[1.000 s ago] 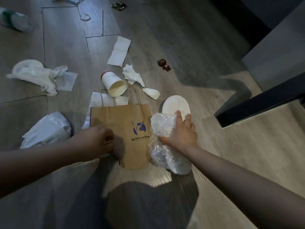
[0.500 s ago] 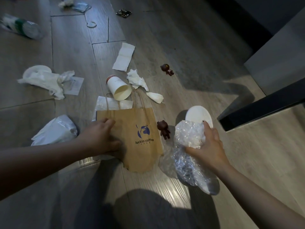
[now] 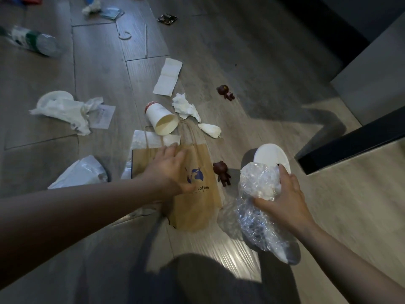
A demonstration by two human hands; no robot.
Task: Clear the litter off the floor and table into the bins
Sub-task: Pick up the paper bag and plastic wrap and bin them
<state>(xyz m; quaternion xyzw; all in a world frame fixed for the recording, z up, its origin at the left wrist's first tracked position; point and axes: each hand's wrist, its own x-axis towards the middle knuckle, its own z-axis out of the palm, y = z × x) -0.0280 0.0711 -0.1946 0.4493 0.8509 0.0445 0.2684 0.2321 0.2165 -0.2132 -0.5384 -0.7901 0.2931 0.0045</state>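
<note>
My right hand (image 3: 282,196) grips a crumpled clear plastic wrap (image 3: 256,187) together with a white plate-like lid (image 3: 271,156), lifted above the floor. My left hand (image 3: 171,170) lies with spread fingers on a flat brown paper coffee bag (image 3: 197,207). A small brown bear figure (image 3: 222,173) stands between the bag and the wrap. A white paper cup (image 3: 162,119) lies on its side just beyond the bag's handles.
Tissues (image 3: 186,107), a folded napkin (image 3: 167,76), white plastic bags (image 3: 65,111), a second bear figure (image 3: 226,92), a plastic bottle (image 3: 32,41) and a dark wrapper (image 3: 167,19) litter the wooden floor. A dark furniture edge (image 3: 350,145) runs at the right. My knee (image 3: 210,279) is at the bottom.
My right hand lifted the plastic wrap and white lid off the floor to the right, uncovering the near bear figure. My left hand opened and slid forward onto the paper bag.
</note>
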